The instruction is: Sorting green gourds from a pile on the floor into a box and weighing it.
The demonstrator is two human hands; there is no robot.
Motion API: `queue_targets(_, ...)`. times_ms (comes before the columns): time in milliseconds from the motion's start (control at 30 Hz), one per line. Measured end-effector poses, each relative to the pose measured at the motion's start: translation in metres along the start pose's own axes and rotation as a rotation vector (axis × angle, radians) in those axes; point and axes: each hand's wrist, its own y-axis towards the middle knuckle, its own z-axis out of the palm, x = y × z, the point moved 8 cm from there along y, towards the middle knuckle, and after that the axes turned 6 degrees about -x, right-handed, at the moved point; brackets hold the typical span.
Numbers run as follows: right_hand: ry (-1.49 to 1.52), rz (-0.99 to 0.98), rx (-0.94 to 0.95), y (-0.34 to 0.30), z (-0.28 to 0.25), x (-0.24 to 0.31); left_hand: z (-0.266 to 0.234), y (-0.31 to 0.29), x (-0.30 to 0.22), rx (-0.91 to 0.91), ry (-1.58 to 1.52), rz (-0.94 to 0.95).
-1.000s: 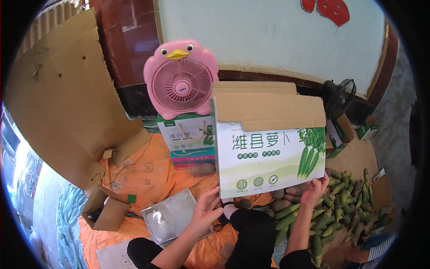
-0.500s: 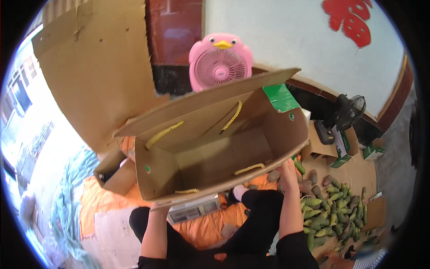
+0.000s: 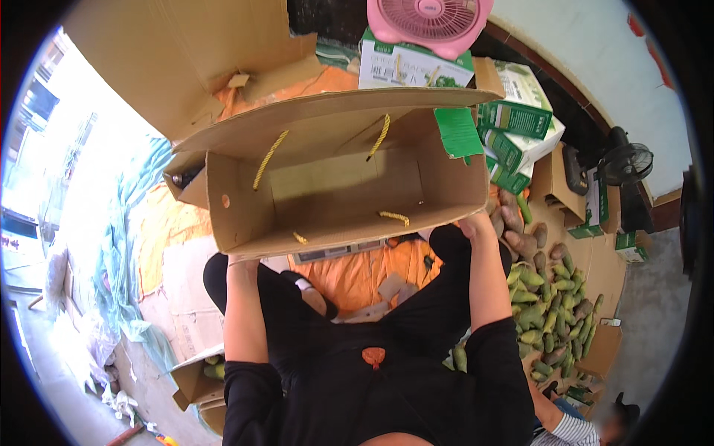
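Observation:
An open cardboard box [image 3: 327, 186] is held up in front of me, its inside bare. Yellow rope handles [image 3: 271, 160] are threaded through its long walls, and a green flap [image 3: 457, 132] folds in at the right end. My left hand [image 3: 242, 262] supports the near left bottom corner, mostly hidden by the box. At the near right corner my right hand [image 3: 474, 223] grips it, fingers tucked out of sight underneath. Below the box's near edge, a grey device with panels [image 3: 338, 253] shows partly; I cannot tell its kind.
Green and yellowish radishes [image 3: 550, 312] lie heaped at the right, with brownish roots [image 3: 520, 238] beyond. White-green boxes [image 3: 520, 126], a pink fan [image 3: 430, 18] and a black fan [image 3: 625, 162] stand farther back. Another person's arm [image 3: 549, 409] shows lower right. Orange cloth [image 3: 349, 286] covers the floor.
My view has tipped downward, showing more of my body and the boxes behind. The held box sits higher in the picture and more level. Both hands have stayed on it.

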Motion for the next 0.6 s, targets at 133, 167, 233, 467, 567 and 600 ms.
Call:
queue_targets(133,0.075,0.122,-0.077,0.007,0.005,-0.019,0.006,0.007,0.012,0.314,-0.158,-0.018)
queue_targets(167,0.077,0.14,-0.082,0.008,0.01,-0.026,0.001,0.011,0.016,0.303,-0.149,-0.03)
queue_targets(233,-0.003,0.215,-0.105,0.01,0.013,-0.041,-0.006,0.025,0.021,0.256,-0.056,0.023)
queue_targets(467,-0.092,0.292,0.02,0.027,0.028,-0.072,-0.026,0.061,0.029,0.234,-0.103,-0.068)
queue_targets(567,-0.099,0.34,0.11,0.029,0.039,-0.078,-0.024,0.062,0.027,0.252,-0.11,-0.114)
queue_targets(600,-0.164,0.343,0.113,0.029,0.04,-0.079,-0.032,0.064,0.032,0.112,0.027,-0.18)
